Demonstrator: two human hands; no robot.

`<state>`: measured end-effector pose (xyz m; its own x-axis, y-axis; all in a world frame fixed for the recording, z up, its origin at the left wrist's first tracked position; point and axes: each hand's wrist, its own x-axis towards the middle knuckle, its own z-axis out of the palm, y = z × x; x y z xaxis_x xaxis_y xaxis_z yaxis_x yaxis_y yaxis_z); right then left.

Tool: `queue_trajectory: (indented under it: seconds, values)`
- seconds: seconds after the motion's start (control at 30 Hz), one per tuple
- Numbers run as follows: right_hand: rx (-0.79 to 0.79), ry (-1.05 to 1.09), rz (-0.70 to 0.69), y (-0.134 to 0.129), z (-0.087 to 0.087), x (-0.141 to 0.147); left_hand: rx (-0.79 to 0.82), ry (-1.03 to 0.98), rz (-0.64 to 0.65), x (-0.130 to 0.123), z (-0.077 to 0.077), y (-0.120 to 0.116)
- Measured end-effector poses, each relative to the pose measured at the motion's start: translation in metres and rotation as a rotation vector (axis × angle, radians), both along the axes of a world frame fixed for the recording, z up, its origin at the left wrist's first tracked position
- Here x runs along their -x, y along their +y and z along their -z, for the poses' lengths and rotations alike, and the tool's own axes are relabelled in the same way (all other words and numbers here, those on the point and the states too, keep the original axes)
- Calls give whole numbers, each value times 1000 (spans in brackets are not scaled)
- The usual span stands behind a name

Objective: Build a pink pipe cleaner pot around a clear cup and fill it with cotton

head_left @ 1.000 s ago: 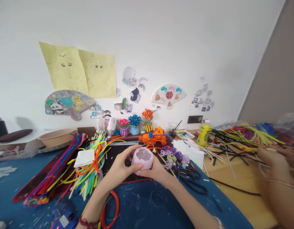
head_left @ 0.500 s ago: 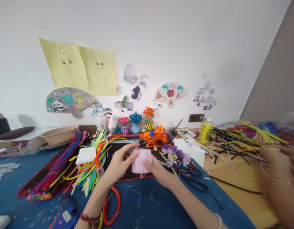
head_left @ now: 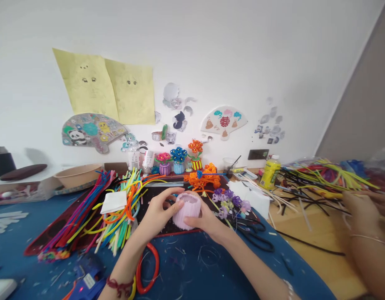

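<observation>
Together, the hands (head_left: 159, 211) clasp a lilac ribbed cup (head_left: 180, 219); behind, 3 small pots (head_left: 179, 168) hold flowers (head_left: 179, 154).

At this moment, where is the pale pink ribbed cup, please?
In the head view, the pale pink ribbed cup is below the picture's centre, held between the left hand and the right hand, left of the purple flowers.

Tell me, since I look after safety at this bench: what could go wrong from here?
The blue tool shows a red light close to the left forearm; if it is hot, a brush against it might burn.
The lilac cup sits between the left hand and right hand; a loosened grip might let it slip.
Coloured stems lie beside that same forearm and could be snagged or swept aside.
</observation>
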<state>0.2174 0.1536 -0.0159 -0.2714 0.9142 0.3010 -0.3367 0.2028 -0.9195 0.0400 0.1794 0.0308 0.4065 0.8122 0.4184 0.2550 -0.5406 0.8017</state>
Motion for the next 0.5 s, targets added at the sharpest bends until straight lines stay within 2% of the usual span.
queue_trajectory:
  seconds: [0.23, 0.5]
  values:
    - [9, -37, 11, -1, -2, -1, 1, -4, -8, -1, -2, -3]
    - [50, -57, 20, 0, 5, 1, -8, 6, -31, -1, 1, -6]
